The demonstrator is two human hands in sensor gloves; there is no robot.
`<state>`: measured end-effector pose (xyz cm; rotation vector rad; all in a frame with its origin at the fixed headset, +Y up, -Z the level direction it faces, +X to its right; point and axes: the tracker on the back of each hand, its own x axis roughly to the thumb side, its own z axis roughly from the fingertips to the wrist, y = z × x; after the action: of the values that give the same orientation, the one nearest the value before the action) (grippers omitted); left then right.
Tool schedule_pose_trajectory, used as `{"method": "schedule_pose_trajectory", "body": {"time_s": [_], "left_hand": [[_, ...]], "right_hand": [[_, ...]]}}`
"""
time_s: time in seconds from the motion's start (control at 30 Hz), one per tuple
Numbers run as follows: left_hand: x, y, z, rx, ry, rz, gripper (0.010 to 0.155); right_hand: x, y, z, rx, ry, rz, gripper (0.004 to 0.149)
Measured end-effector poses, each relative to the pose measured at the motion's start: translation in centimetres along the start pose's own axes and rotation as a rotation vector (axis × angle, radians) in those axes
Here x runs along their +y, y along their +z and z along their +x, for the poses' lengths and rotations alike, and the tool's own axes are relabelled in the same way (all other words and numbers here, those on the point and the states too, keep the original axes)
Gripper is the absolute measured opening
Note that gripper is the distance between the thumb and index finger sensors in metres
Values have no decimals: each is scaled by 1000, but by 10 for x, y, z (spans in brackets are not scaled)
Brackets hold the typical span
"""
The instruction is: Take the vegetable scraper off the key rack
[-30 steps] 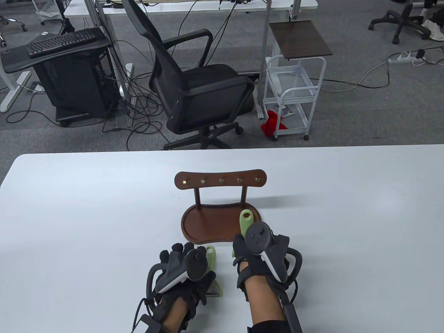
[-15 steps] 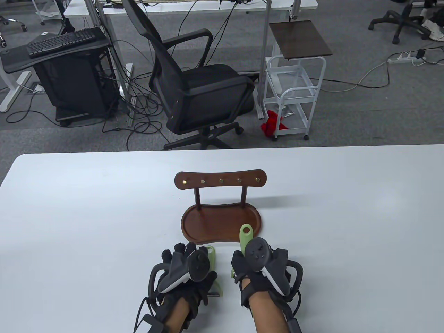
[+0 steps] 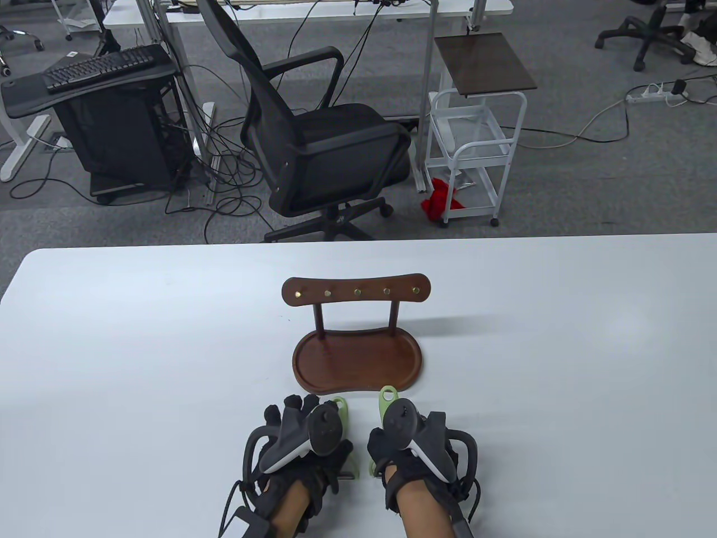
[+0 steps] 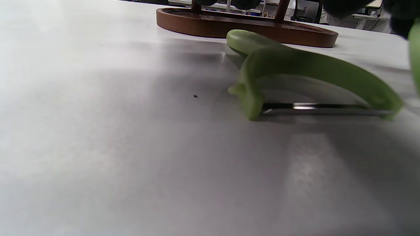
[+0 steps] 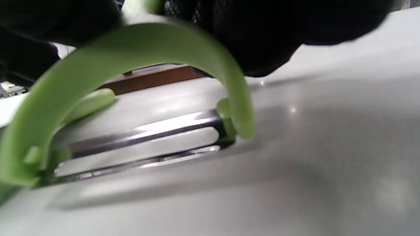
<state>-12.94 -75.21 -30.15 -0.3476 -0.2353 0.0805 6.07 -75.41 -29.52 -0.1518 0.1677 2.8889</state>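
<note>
Plainly, the unhooking itself looks done: no peeler hangs from the brass pegs of the key rack (image 3: 356,292), and its wooden tray (image 3: 313,358) carries nothing. Two green peelers are seen off the rack. One peeler (image 4: 295,68) lies flat on the white surface (image 3: 140,364) just beside the left hand (image 3: 299,443), its blade resting on the surface and its handle pointing toward the tray. The other peeler (image 3: 386,400) is held by the right hand (image 3: 406,448), near the front edge of the tray but apart from it; in the right wrist view its blade (image 5: 141,144) is seen low over the surface, though whether it touches cannot be told. What is judged to be left is only the setting down and letting go of this second peeler.

The left hand is laid low near the surface, palm down, fingers pointing away from the person; in its wrist view no finger is seen on the first peeler, so its grip is taken as loose and holding nothing. The right hand is lowered beside it, knuckles up, with its grip wrapped around the handle of the second peeler, the looped end sticking out beyond the fingers.
</note>
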Motion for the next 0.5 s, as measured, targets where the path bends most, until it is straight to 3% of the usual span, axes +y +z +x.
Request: {"method": "schedule_pose_trajectory", "body": {"time_s": [0.5], "left_hand": [[0, 1, 2, 11, -11, -12, 76]], "right_hand": [[12, -6, 0, 70, 75, 24, 58]]}}
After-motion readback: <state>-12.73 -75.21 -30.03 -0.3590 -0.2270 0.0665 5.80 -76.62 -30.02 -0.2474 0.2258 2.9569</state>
